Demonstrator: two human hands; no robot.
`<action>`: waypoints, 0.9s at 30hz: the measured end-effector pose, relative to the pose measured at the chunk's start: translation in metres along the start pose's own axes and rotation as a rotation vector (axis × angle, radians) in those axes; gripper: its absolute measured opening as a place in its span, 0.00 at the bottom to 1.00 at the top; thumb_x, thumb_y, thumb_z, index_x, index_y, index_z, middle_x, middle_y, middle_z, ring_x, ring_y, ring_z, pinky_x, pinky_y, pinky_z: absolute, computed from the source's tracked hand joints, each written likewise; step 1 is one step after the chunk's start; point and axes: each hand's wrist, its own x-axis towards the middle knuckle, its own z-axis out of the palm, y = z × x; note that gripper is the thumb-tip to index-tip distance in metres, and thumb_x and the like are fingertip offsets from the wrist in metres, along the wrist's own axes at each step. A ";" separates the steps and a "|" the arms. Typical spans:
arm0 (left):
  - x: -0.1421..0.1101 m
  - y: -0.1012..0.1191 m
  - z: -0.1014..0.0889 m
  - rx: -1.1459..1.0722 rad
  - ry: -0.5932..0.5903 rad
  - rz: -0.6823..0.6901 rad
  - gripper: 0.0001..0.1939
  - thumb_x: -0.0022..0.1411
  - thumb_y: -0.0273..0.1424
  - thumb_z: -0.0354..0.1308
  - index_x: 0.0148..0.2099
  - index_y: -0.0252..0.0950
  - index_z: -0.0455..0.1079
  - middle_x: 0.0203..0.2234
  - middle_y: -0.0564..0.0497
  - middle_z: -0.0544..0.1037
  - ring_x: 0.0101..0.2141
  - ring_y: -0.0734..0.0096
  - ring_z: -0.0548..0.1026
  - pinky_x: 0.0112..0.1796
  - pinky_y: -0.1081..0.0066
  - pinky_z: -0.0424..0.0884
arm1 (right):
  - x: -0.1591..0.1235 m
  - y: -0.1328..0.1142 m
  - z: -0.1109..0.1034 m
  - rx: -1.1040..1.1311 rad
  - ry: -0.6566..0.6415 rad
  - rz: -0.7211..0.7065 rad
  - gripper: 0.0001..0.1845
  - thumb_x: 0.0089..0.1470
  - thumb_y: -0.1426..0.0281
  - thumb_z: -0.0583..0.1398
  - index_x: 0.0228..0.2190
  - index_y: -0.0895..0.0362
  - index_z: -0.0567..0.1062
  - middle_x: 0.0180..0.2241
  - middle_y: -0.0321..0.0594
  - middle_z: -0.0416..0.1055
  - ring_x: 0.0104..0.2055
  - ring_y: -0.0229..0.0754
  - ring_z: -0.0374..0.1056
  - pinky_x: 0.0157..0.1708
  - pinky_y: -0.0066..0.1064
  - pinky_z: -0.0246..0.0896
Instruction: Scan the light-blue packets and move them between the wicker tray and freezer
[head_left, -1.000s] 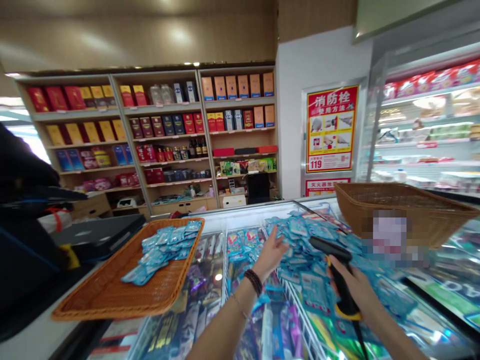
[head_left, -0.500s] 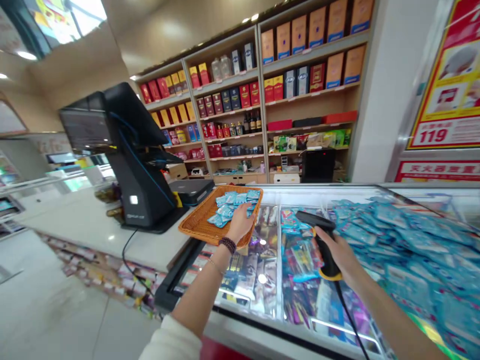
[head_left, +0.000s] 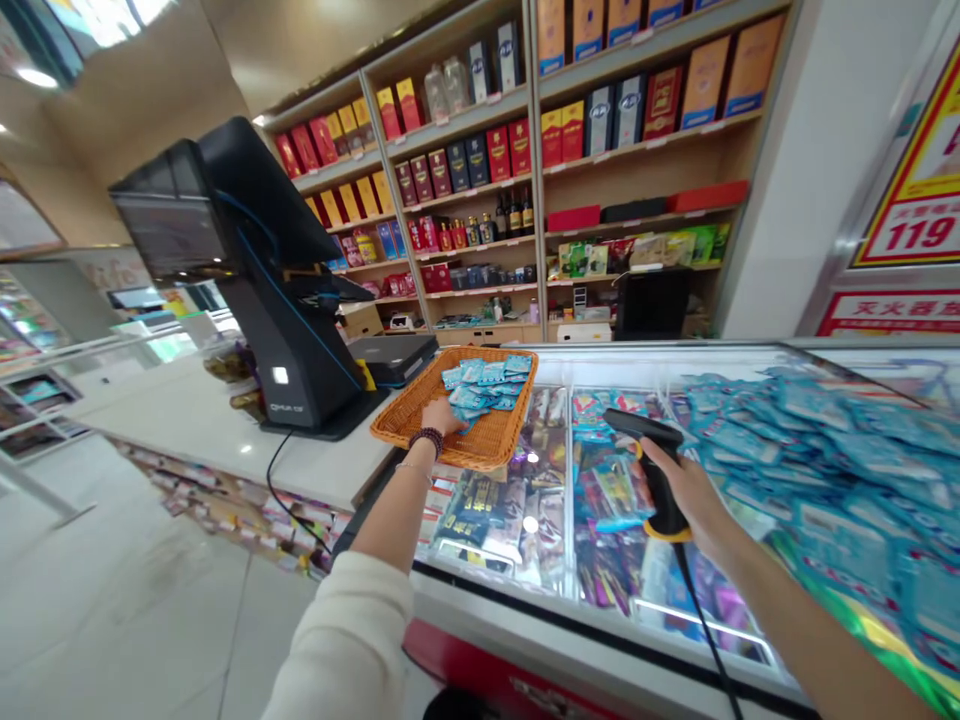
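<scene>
My left hand (head_left: 441,417), with a beaded bracelet at the wrist, reaches into an orange wicker basket (head_left: 397,415). Its fingers are bent against the left edge of a pile of small blue packets (head_left: 491,378) and appear to pinch one; the fingertips are partly hidden. In my right hand (head_left: 679,485) is a black and yellow barcode scanner (head_left: 664,500), held by its grip with the head pointing left. The scanner's cord hangs down toward the bottom of the view. To the right of the scanner lies a big heap of larger blue packets (head_left: 810,460).
Beneath the scanner is a glass-topped freezer (head_left: 570,500) with colourful packages inside. A black cash register (head_left: 285,330) and a flat black box (head_left: 397,355) stand on the white counter (head_left: 172,410) at left. Shelves of boxes (head_left: 480,160) and bottles line the back.
My left hand has moved from the right part of the packet pile to its left edge inside the basket. The right hand still holds the scanner. The whole view has shifted slightly.
</scene>
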 end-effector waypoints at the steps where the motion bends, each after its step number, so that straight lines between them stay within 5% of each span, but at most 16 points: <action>1: -0.001 0.000 0.003 -0.037 -0.014 0.023 0.33 0.43 0.44 0.76 0.48 0.33 0.74 0.51 0.32 0.79 0.56 0.40 0.75 0.53 0.59 0.70 | 0.000 0.000 0.000 0.001 0.005 0.003 0.28 0.38 0.49 0.74 0.30 0.57 0.74 0.18 0.32 0.69 0.13 0.34 0.61 0.10 0.26 0.56; 7: -0.013 0.007 0.016 -0.488 -0.102 0.181 0.17 0.42 0.36 0.77 0.32 0.35 0.76 0.29 0.47 0.83 0.37 0.53 0.82 0.42 0.63 0.77 | -0.003 0.000 0.002 -0.008 -0.021 -0.017 0.27 0.38 0.49 0.74 0.29 0.56 0.74 0.18 0.32 0.69 0.14 0.34 0.61 0.11 0.26 0.57; 15: -0.048 0.054 0.014 -1.131 0.132 0.155 0.12 0.56 0.32 0.68 0.41 0.33 0.72 0.37 0.47 0.81 0.36 0.65 0.80 0.38 0.65 0.81 | 0.002 0.007 -0.003 0.011 -0.018 -0.025 0.28 0.39 0.48 0.74 0.31 0.56 0.75 0.19 0.32 0.69 0.14 0.34 0.61 0.10 0.26 0.57; 20: -0.090 0.111 0.054 -1.514 -0.049 0.234 0.15 0.60 0.36 0.66 0.45 0.37 0.67 0.38 0.49 0.80 0.38 0.66 0.80 0.46 0.57 0.80 | 0.000 0.006 -0.004 0.007 -0.020 -0.035 0.28 0.40 0.48 0.73 0.31 0.56 0.74 0.19 0.32 0.69 0.14 0.34 0.62 0.10 0.26 0.57; 27: -0.110 0.160 0.116 -1.625 -0.152 0.161 0.13 0.60 0.29 0.65 0.47 0.38 0.70 0.44 0.47 0.78 0.44 0.67 0.79 0.52 0.58 0.76 | -0.002 0.007 -0.007 0.001 -0.034 -0.055 0.28 0.41 0.48 0.73 0.32 0.56 0.75 0.18 0.31 0.68 0.13 0.34 0.61 0.10 0.27 0.57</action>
